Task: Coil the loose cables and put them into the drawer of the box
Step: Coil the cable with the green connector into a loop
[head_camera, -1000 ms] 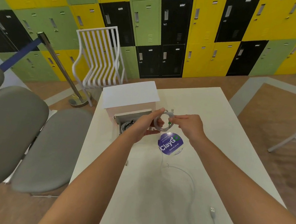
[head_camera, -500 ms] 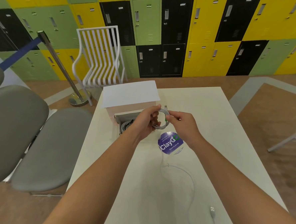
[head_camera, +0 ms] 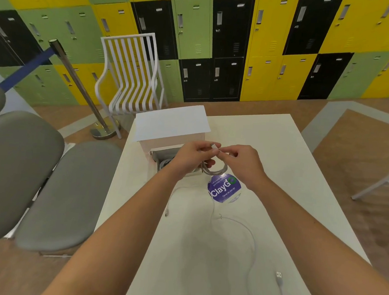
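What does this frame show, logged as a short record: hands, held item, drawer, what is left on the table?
left hand: grips the coiled cable
right hand: pinches the cable's end near the left fingertips
drawer: open at the front of the white box, cables already inside
loose cable: uncoiled on the table, USB plug near the front edge
sticker: round, purple, below the coil

Bare table point(head_camera: 267, 165) lies right of the box point(head_camera: 172, 125); a loose cable point(head_camera: 250, 237) crosses the near tabletop.
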